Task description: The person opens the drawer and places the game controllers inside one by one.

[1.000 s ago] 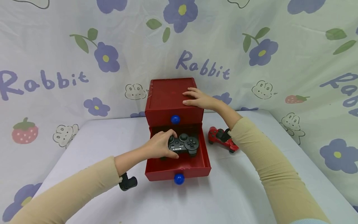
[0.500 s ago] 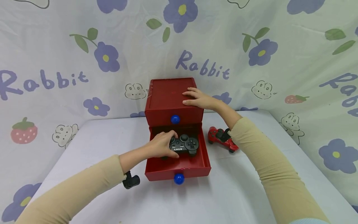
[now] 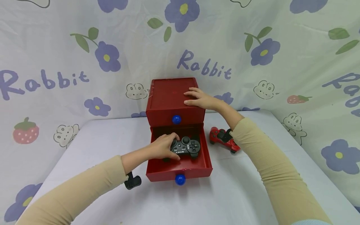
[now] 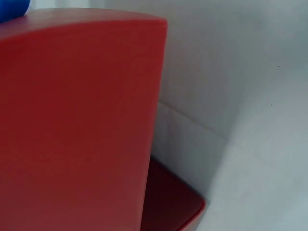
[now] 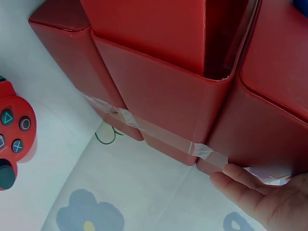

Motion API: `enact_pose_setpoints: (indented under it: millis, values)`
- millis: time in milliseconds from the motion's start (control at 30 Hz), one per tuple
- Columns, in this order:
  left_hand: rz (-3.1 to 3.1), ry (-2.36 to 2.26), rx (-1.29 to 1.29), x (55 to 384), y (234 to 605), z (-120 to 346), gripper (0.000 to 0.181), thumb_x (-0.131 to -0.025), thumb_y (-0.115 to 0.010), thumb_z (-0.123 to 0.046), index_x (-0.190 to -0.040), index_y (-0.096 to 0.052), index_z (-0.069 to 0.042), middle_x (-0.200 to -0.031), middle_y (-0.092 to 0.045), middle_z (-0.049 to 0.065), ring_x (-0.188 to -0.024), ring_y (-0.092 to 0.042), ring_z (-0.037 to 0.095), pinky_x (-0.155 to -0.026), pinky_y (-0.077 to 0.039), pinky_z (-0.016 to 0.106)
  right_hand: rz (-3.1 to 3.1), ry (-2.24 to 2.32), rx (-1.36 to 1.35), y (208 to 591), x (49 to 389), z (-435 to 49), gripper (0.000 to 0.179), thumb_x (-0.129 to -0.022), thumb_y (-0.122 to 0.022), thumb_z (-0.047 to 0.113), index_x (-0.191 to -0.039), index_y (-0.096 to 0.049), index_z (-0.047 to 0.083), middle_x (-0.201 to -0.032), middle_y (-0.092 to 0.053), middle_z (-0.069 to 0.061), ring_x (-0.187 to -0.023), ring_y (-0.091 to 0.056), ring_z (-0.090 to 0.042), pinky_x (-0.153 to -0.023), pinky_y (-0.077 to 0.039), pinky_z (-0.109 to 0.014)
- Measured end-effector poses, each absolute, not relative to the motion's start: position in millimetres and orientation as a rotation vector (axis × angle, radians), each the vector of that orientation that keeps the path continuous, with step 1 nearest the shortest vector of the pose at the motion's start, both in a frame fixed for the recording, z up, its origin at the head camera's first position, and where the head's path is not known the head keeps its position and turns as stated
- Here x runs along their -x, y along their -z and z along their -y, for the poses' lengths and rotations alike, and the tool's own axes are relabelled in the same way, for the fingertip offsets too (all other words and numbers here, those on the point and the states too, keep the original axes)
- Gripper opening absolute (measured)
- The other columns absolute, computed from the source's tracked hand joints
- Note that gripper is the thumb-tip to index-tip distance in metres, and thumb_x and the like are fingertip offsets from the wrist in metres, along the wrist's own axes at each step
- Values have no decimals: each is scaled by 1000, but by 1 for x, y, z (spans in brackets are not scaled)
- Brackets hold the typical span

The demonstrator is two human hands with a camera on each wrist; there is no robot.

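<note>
Left hand (image 3: 163, 147) is gripping black plastic gamepad (image 3: 185, 148); at one o'clock, spread right hand (image 3: 201, 99) is touching boxy red cabinet (image 3: 170, 95).

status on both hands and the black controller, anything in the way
Left hand grips black controller inside open drawer. Right hand rests on red cabinet. Red controller lies outside, beside drawer; nothing seen blocking.

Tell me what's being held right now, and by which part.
The left hand grips the black controller by its left end in the head view. The right hand rests on the cabinet, holding nothing.
</note>
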State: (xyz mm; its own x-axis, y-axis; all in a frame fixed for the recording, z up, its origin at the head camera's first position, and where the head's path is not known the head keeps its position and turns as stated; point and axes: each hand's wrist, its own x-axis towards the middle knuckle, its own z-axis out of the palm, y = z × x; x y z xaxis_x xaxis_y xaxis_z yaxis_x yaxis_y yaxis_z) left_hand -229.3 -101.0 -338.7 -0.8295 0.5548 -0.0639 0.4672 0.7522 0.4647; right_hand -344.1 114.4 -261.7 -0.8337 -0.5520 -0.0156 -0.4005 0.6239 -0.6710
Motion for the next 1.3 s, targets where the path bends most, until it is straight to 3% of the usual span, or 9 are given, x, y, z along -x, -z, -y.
enact_pose_setpoints:
  millis: [367, 833, 1133, 1300]
  values:
    - [-2720, -727, -738, 228, 334, 104, 61, -72, -77, -27, -122, -49, -7, -114, -58, 10, -109, -49, 26, -88, -48, 39, -2636, 993, 787, 262, 344, -113, 60, -89, -51, 38, -142, -33, 14, -153, -7, -5, -140, -5, -28, -108, -19, -54]
    - [-2658, -933, -792, 214, 299, 120, 59, -77, -73, -24, -127, -46, -6, -123, -55, 15, -113, -50, 31, -90, -47, 43, -2627, 989, 775, 259, 342, -112, 60, -89, -50, 38, -142, -33, 14, -153, -6, -5, -139, -5, -30, -107, -18, -55]
    - [-2656, -1112, -869, 177, 290, 123, 54, -78, -72, -21, -125, -48, -9, -111, -61, 10, -105, -56, 28, -85, -49, 42, -2631, 986, 775, 259, 342, -112, 60, -90, -50, 37, -142, -33, 13, -153, -6, -6, -139, -5, -30, -108, -18, -54]
    - [-2573, -1197, -944, 149, 294, 122, 48, -80, -71, -23, -122, -50, -9, -101, -63, 4, -94, -58, 20, -77, -52, 31, -2629, 994, 770, 259, 341, -111, 60, -90, -50, 37, -142, -33, 14, -153, -6, -5, -139, -5, -29, -108, -19, -54]
